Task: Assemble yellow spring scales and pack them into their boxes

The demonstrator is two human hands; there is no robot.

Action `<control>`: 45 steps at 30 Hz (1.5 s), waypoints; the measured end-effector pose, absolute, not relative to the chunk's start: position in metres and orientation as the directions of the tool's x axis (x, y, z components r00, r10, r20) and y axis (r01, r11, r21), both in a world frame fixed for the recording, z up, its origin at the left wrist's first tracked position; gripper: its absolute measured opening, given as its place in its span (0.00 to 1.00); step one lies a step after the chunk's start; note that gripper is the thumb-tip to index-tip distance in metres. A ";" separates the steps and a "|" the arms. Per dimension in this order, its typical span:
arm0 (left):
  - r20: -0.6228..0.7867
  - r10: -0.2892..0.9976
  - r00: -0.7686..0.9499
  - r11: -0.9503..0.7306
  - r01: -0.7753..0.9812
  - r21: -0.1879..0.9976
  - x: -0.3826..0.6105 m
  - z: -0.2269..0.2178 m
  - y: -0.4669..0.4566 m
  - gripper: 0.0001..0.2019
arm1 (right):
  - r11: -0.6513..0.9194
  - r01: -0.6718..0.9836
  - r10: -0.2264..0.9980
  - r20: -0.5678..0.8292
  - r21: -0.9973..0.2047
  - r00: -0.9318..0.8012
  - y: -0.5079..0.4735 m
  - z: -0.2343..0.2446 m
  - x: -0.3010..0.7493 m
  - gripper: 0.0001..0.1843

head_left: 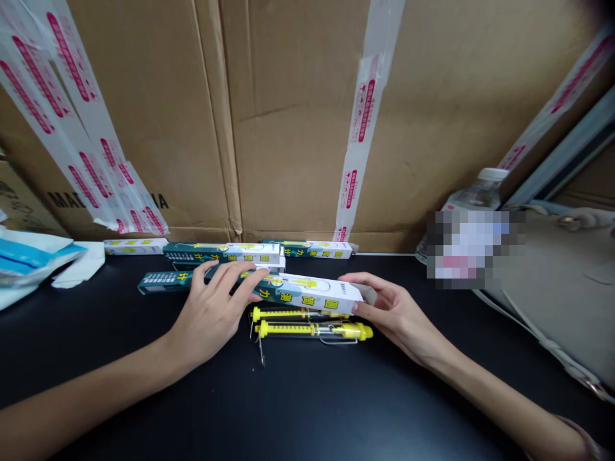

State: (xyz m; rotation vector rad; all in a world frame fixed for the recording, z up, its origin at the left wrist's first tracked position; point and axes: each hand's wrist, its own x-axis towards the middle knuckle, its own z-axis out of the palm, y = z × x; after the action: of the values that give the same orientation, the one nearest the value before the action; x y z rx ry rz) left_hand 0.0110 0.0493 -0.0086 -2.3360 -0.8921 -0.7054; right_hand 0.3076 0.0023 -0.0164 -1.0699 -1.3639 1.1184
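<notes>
A long, narrow green-and-white box [307, 296] with yellow lettering is held between both hands above the black table. My left hand [218, 307] is closed over its middle and green end from above. At the white right end, my right hand [389, 310] grips the box between thumb and fingers, beside what looks like a raised end flap [368, 294]. Just below the box lie two yellow tubular spring scales [312, 330] with wire hooks, side by side; the box partly hides the farther one.
Similar boxes [223, 252] lie along the back of the table [288, 410], against a large taped cardboard carton [293, 128]. Blue-and-white plastic packaging [38, 256] lies at the left. A clear bottle [480, 192] and a beige bag [562, 288] stand at the right.
</notes>
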 end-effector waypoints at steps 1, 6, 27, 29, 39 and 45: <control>0.631 0.431 0.646 -0.636 0.713 -0.295 0.011 -0.009 0.050 0.14 | 0.174 0.026 0.982 0.171 -0.984 -0.083 0.001 -0.015 0.307 0.20; 0.629 0.416 0.657 -0.632 0.706 -0.319 0.009 -0.011 0.052 0.14 | 0.244 0.052 0.957 0.232 -0.968 -0.173 -0.007 -0.010 0.304 0.21; 0.611 0.511 0.605 -0.679 0.720 -0.144 0.009 -0.014 0.058 0.25 | 0.440 0.515 0.732 0.627 -0.735 0.269 0.095 -0.049 0.363 0.16; 0.609 0.518 0.601 -0.677 0.723 -0.138 0.009 -0.016 0.059 0.25 | 0.420 0.591 0.715 0.652 -0.688 0.251 0.103 -0.048 0.361 0.14; 0.577 0.573 0.582 -0.671 0.737 -0.077 0.008 -0.017 0.058 0.24 | 0.380 0.759 0.679 0.717 -0.528 0.158 0.111 -0.052 0.353 0.13; 0.567 0.589 0.575 -0.675 0.736 -0.045 0.008 -0.019 0.060 0.22 | 0.397 0.760 0.731 0.678 -0.515 0.078 0.107 -0.055 0.349 0.18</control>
State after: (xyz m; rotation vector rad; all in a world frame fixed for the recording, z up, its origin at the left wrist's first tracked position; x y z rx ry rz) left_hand 0.0080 0.0596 -0.0192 -2.5329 -1.0923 -0.7614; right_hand 0.3489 0.1068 -0.0548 -1.3349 -1.6511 -0.0353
